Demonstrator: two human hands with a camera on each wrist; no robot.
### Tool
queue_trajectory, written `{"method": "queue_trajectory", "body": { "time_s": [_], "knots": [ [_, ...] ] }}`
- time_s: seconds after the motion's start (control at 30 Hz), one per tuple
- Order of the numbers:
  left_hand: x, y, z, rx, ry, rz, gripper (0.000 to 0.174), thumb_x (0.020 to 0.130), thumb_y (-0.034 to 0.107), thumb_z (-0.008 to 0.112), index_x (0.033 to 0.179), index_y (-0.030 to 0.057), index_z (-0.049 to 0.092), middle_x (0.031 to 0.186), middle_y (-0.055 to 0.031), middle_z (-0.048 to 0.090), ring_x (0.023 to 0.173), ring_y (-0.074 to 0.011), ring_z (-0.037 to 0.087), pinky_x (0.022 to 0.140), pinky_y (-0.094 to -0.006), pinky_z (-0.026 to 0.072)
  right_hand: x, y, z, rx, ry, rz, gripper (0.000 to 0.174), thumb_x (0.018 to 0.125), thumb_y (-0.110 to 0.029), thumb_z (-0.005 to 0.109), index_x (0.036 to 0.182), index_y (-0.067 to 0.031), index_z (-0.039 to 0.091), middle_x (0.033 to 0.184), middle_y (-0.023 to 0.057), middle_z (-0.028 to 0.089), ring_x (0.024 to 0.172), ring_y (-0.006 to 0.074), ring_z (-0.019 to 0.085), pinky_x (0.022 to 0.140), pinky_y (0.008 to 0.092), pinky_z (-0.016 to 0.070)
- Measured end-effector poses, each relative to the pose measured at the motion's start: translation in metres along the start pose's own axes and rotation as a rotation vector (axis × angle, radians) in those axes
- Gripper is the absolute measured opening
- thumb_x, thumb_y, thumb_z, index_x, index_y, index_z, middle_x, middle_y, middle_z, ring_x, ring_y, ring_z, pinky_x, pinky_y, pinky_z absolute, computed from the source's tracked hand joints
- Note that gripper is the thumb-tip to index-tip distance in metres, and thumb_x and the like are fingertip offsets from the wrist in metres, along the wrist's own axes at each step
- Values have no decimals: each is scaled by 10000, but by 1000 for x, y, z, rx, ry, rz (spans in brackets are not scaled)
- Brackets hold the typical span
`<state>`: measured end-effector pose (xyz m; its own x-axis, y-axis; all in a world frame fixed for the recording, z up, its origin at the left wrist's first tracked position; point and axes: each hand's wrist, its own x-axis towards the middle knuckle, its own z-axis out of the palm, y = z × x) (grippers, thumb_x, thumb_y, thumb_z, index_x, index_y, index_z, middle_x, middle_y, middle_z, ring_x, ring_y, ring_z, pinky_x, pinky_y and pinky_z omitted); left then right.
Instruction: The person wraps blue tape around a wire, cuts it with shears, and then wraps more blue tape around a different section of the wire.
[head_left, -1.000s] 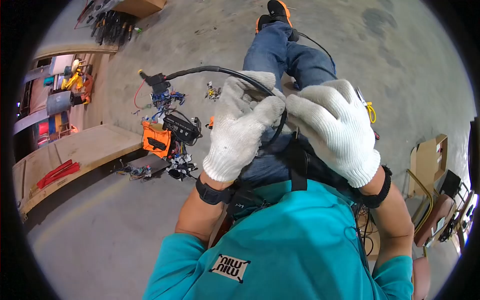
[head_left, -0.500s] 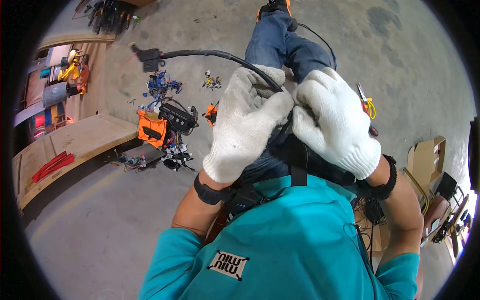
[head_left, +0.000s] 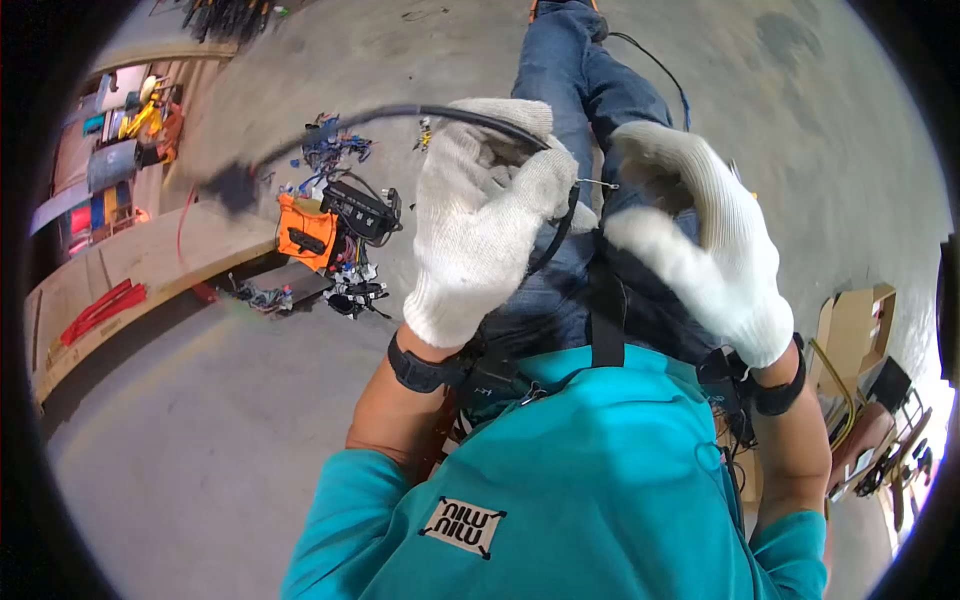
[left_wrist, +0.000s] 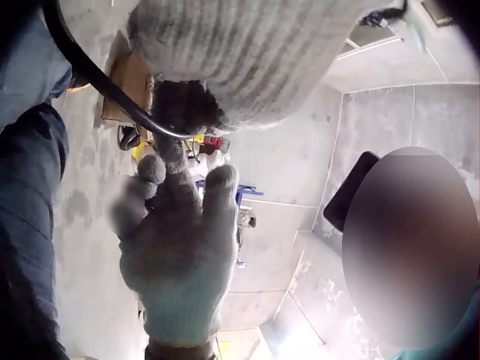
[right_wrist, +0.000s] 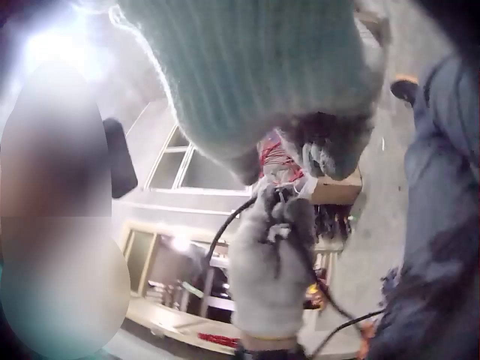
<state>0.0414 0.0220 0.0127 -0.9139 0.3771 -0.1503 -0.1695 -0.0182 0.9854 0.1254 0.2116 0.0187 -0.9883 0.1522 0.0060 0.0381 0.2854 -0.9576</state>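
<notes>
- While the left hand (head_left: pixel 480 215) keeps the black cable (head_left: pixel 505 128) pinched between thumb and fingers, the right hand (head_left: pixel 718 240) has come away; half a second ago the two met at the cable, and now a gap lies between them above the jeans (head_left: pixel 555 75).
- The right hand's fingers stand in a loose curve with the thumb wide apart, partly blurred by motion. Nothing shows in its grasp, though the hollow of the palm is dark.
- A thin, pale strand (head_left: pixel 600 184) now juts from the left fingertips into that gap, where the earlier head views show none. Whether it is bare wire, I cannot tell.
- The cable arcs over the left hand, passes behind the thumb and bends down towards the lap. Its dark connector (head_left: pixel 235 188) is out to the left, blurred and nearer the bench (head_left: pixel 210 245) than before, so it seems to be swinging.
- For the work, this looks like a release or change of hold: the left hand alone steadies the cable, and the right is free, with the strand exposed near its thumb.
- Blue wires (head_left: pixel 335 145) and a black box (head_left: pixel 360 210) lie on the floor, apparently undisturbed.
</notes>
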Motion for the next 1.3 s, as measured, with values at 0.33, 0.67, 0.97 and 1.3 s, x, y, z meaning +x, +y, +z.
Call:
{"method": "queue_trajectory", "body": {
  "time_s": [0.33, 0.67, 0.97, 1.3],
  "knots": [
    [0, 11, 7, -176, -14, -292, 307, 942, 1, 716, 1200, -57, 560, 906, -88, 681, 733, -124, 678, 648, -281, 612, 13, 5, -6, -637, -30, -637, 462, 707, -97, 834, 1155, -117, 725, 1064, 48, 674, 988, 294, 639, 804, 415, 555],
    [-2, 5, 8, -180, -69, -330, 305, 981, 46, 702, 1253, -22, 582, 930, -77, 689, 716, -105, 630, 659, -279, 602, 18, 5, -1, -627, -115, -559, 252, 799, -102, 783, 1036, -84, 700, 982, 78, 639, 941, 320, 625, 791, 392, 543],
    [-4, -12, 5, 147, -64, 38, 307, 962, 18, 744, 1236, -10, 610, 959, -59, 703, 782, -99, 660, 723, -254, 566, 16, 8, 12, 630, -206, 779, 198, 947, -169, 586, 862, -18, 682, 770, 1, 586, 715, 86, 531, 641, 257, 424],
    [10, 10, -8, -193, -155, -268, 328, 978, 59, 714, 1263, -37, 583, 939, -96, 699, 725, -121, 668, 663, -282, 602, 8, 6, 0, -473, 82, -344, 437, 822, -112, 833, 1238, -103, 698, 1128, 81, 684, 997, 319, 645, 817, 402, 550]
  ]
}}
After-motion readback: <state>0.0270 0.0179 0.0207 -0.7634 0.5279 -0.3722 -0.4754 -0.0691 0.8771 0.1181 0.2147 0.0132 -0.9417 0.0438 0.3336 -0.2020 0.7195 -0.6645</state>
